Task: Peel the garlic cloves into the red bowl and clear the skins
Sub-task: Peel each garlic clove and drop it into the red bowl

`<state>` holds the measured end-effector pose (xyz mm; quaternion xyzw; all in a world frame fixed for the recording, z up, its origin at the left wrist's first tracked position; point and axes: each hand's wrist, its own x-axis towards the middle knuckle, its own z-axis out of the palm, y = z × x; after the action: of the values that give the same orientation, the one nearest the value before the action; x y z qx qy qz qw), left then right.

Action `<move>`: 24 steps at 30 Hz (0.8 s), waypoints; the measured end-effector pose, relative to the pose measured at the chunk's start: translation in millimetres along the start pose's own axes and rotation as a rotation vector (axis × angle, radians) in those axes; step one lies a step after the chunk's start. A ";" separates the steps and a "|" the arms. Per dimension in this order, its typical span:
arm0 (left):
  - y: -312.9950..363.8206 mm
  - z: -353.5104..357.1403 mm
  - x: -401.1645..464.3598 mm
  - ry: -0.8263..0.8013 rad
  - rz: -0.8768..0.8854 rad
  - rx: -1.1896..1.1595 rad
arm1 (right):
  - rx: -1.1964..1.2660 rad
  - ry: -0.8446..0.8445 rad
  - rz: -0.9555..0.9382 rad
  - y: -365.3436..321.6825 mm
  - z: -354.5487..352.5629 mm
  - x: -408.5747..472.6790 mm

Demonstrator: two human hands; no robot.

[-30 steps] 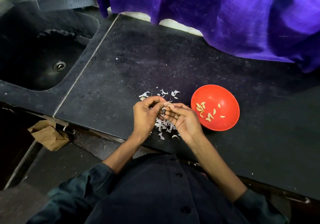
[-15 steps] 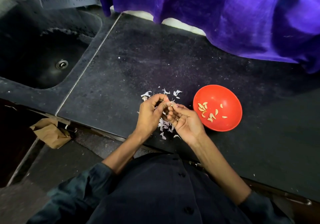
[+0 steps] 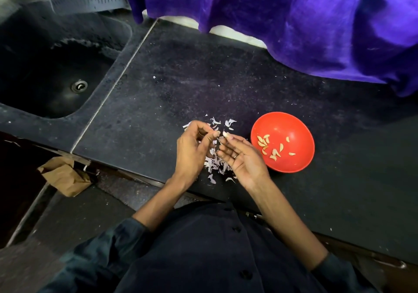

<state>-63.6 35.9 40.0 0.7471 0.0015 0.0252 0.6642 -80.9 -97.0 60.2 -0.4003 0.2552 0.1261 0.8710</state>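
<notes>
A red bowl (image 3: 291, 161) sits on the dark counter with several peeled garlic cloves (image 3: 271, 146) inside. Left of it lies a scatter of white garlic skins (image 3: 216, 164) near the counter's front edge. My right hand (image 3: 243, 159) is above the skins, palm up, pinching a small pale garlic clove (image 3: 225, 133) at its fingertips. My left hand (image 3: 193, 149) is just left of it, fingers curled and pinched together; whether it holds a bit of skin is not clear. The two hands' fingertips are slightly apart.
A black sink (image 3: 54, 75) with a drain is set into the counter at left. Purple cloth (image 3: 294, 21) hangs over the counter's back edge. A brown paper bag (image 3: 64, 176) lies below the counter at lower left.
The hands were joined on the clove; now they have drawn slightly apart, the right hand keeping the clove and turning its palm up.
</notes>
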 end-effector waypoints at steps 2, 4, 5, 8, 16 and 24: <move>-0.7 -3.7 2.6 -0.040 -0.027 -0.006 | -0.065 -0.016 -0.044 -0.4 -2.2 0.1; -0.6 -4.0 4.0 -0.101 -0.039 0.026 | -0.159 -0.014 -0.104 -0.7 -4.3 0.1; 0.0 -3.6 4.3 -0.131 -0.044 0.036 | -0.210 -0.010 -0.134 -1.0 -5.0 0.2; 1.7 -3.6 4.4 -0.181 -0.047 0.031 | -0.321 -0.004 -0.216 -1.8 -7.1 1.1; 2.4 -9.9 3.7 -0.141 0.118 0.178 | -0.349 -0.043 -0.262 -4.1 -8.3 -1.1; 6.5 -12.7 1.3 -0.234 0.300 0.338 | -0.370 -0.033 -0.306 -7.9 -12.3 2.1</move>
<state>-63.1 47.8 48.0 0.8373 -0.1820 0.0362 0.5143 -80.1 -111.5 57.3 -0.5851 0.1501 0.0439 0.7957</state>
